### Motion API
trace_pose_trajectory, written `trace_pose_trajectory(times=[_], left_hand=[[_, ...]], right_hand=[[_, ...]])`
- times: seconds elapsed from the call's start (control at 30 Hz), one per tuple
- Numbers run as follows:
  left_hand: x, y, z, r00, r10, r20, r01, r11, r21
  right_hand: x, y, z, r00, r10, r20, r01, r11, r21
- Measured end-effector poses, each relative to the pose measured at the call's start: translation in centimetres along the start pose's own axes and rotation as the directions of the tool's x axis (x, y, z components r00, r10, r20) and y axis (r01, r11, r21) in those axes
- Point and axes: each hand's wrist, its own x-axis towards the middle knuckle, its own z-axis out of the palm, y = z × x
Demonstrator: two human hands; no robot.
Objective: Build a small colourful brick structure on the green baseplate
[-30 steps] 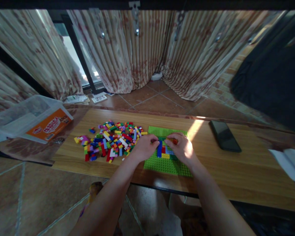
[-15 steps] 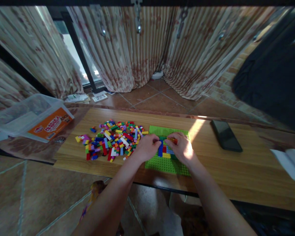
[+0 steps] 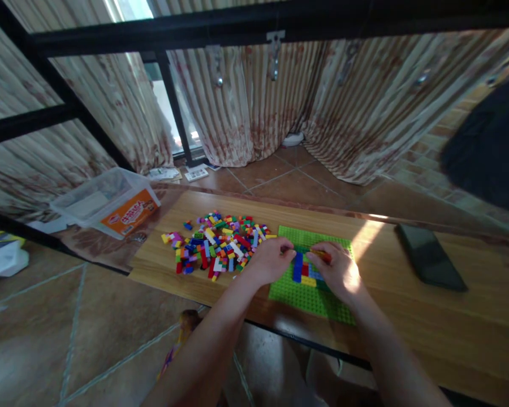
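Left hand (image 3: pixel 275 261): thumb and forefinger drawn close at the upper end of the blue brick (image 3: pixel 297 268); cannot tell whether they grip anything.
Right hand (image 3: pixel 340 271): fingers curled around an orange-red brick (image 3: pixel 326 258), above the baseplate.
Green studded baseplate (image 3: pixel 297 301): on the wooden tabletop (image 3: pixel 411 333), between four and five o'clock from the view's centre, carrying the blue brick, with a red brick (image 3: pixel 305 269) at its three o'clock and a yellow brick (image 3: pixel 309 281) at its four.
Loose brick pile (image 3: pixel 224 243): nine o'clock from the baseplate.
Black smartphone (image 3: pixel 429 257): three o'clock.
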Motion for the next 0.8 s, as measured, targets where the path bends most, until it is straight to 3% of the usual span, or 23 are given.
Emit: trace_pose_trajectory(times=[0.33, 0.47, 0.63, 0.8], left_hand=[[-0.1, -0.8, -1.4, 0.999, -0.005, -0.042, 0.004, 1.000, -0.018], [-0.2, -0.4, -0.8, 1.000, -0.007, -0.024, 0.007, 1.000, 0.003], [-0.7, 0.5, 0.5, 1.000, -0.012, 0.016, 0.011, 0.999, 0.049], [-0.9, 0.8, 1.2, 0.999, -0.013, 0.049, 0.009, 0.997, 0.077]], right_hand=[[0.3, -0.4, -0.5, 0.999, 0.016, 0.049, -0.014, 0.999, -0.042], [0.4, -0.4, -0.4, 0.999, 0.031, 0.029, -0.029, 0.997, -0.074], [0.4, -0.2, -0.1, 0.997, -0.060, 0.041, 0.066, 0.988, -0.138], [0.2, -0.2, 0.1, 0.997, -0.075, 0.016, 0.076, 0.985, -0.157]])
